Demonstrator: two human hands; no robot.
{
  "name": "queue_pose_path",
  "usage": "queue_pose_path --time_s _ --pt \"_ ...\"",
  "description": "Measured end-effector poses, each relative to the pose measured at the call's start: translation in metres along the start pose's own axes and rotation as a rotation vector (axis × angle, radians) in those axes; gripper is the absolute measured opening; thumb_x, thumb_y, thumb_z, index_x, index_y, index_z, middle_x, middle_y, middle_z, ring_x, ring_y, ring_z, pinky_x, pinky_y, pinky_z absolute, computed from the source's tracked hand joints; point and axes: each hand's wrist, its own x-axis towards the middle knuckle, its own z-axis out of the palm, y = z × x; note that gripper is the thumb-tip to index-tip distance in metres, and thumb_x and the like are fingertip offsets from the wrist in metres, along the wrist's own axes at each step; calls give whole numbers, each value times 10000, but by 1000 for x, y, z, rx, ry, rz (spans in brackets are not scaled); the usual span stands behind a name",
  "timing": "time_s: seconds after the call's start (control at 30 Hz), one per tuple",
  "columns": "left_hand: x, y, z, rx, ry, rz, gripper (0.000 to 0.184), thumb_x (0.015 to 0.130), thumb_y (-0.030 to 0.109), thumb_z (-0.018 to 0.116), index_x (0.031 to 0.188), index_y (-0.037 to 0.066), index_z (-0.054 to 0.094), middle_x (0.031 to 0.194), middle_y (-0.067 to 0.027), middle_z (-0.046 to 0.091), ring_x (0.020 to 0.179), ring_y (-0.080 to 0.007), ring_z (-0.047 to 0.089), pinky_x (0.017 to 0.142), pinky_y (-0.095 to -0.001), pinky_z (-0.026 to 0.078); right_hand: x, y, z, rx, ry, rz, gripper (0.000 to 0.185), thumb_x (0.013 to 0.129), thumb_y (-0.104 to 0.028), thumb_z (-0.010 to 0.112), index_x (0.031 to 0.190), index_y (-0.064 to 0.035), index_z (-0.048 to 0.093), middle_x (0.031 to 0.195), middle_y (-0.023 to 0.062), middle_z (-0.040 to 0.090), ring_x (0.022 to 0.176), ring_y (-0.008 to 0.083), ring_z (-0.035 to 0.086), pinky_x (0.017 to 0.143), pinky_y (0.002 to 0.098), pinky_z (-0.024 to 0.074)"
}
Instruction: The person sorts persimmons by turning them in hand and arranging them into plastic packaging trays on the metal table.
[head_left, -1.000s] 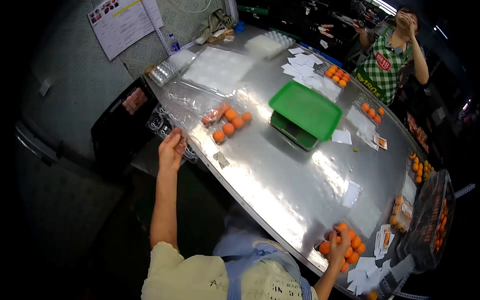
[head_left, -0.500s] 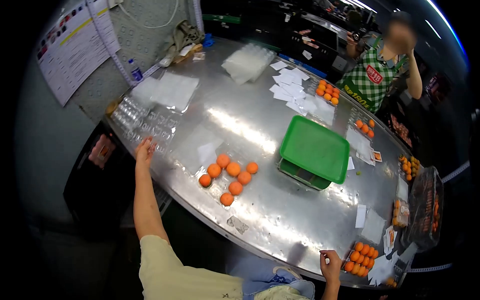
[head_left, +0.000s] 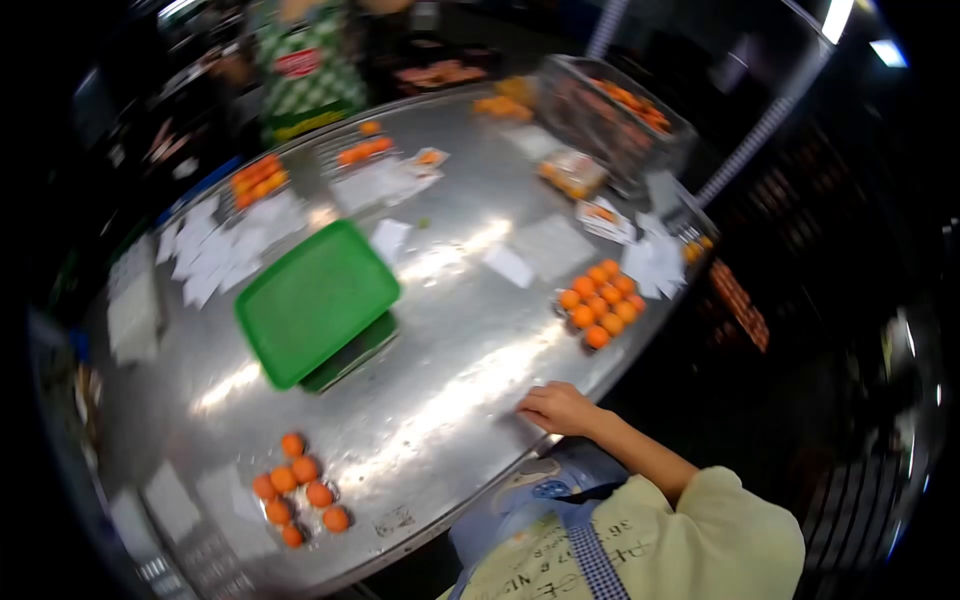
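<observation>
Twelve oranges (head_left: 597, 306) sit in a clear tray on the right of the frame, and eight more oranges (head_left: 305, 468) lie loosely grouped at the lower left. There is one green tray (head_left: 318, 303) on a box left of centre, and one see-through crate (head_left: 618, 120) of orange fruit at the upper right, with one filled pack (head_left: 572, 174) just below it. Two smaller fruit groups lie along the far edge, one at the upper left (head_left: 260, 182) and one nearer the top centre (head_left: 366, 150); blur hides their exact count.

The right hand (head_left: 557, 408) is over the table's near edge, below and left of the twelve oranges and apart from them, its fingers curled in and drawn closed. The left hand is out of view, so its state cannot be told.

Compared with the earlier frame, the view has swung right and the left hand, then by the clear plastic trays, has left the picture. Both orange groups keep their counts.

The table (head_left: 440, 340) is shiny metal with bright glare streaks and scattered white cards (head_left: 215, 250). Behind it, a person in a green checked apron (head_left: 308, 75) stands in a dim room with bright lamps at the upper right.
</observation>
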Motion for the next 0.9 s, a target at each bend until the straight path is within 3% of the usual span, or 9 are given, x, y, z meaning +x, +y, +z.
queue_pose_path --time_s 0.13,0.23,0.43,0.5,0.63,0.7,0.77,0.83,0.9 --pt "-147 0 87 252 58 598 459 870 100 602 1295 -15 475 1303 -184 507 1144 -317 515 940 -436 453 -29 20 4 26 60 68 120 856 -171 593 934 -106 657 857 50 628 735 258 599 698 364 481" --pt "-244 -16 121 301 21 851 475 864 106 604 1304 -10 469 1304 -190 506 1129 -322 520 928 -431 460 -56 37 -3 73 118 131 132 865 -176 579 942 -102 657 882 54 624 749 259 598 703 361 483" --pt "-410 -73 144 267 -454 841 507 853 118 609 1323 1 457 1306 -202 502 1101 -332 530 904 -421 473 -133 116 -42 115 348 276 118 829 -142 623 933 -112 671 867 46 647 761 267 610 710 357 489" --pt "-564 -55 149 250 -706 919 482 863 59 556 1332 21 447 1309 -132 512 1135 -282 519 956 -384 420 -175 164 -65 81 389 379 113 830 -152 630 921 -117 686 873 48 662 784 253 630 713 360 501" --pt "-751 -83 167 134 -1050 589 421 884 23 558 1290 10 448 1311 -113 472 1052 -218 520 860 -342 460 -298 294 -132 45 562 634 125 814 -137 631 923 -117 689 892 82 657 818 273 640 726 364 518" --pt "-810 -107 181 306 -1153 524 433 934 138 559 1321 9 415 1313 -130 458 1074 -235 530 863 -350 483 -373 375 -169 8 686 770 129 815 -109 612 924 -93 680 867 105 642 820 262 643 724 348 513" --pt "-872 -117 195 257 -1241 190 514 972 289 524 1369 5 361 1337 -155 437 1113 -261 534 895 -366 495 -456 466 -191 101 803 949 151 807 -87 606 941 -59 670 862 111 657 783 261 649 680 353 506" --pt "-906 -131 214 272 -1242 -65 658 963 449 483 1418 9 304 1395 -168 396 1152 -301 520 927 -386 491 -535 546 -195 -107 828 1104 221 804 -96 617 1015 -40 652 876 128 680 788 272 660 702 371 521" --pt "-927 -143 236 283 -1202 -74 710 946 521 464 1419 15 308 1392 -146 403 1157 -286 507 916 -375 492 -569 570 -216 -190 594 1405 313 800 -189 681 1070 -36 639 950 113 681 896 262 659 797 377 514"
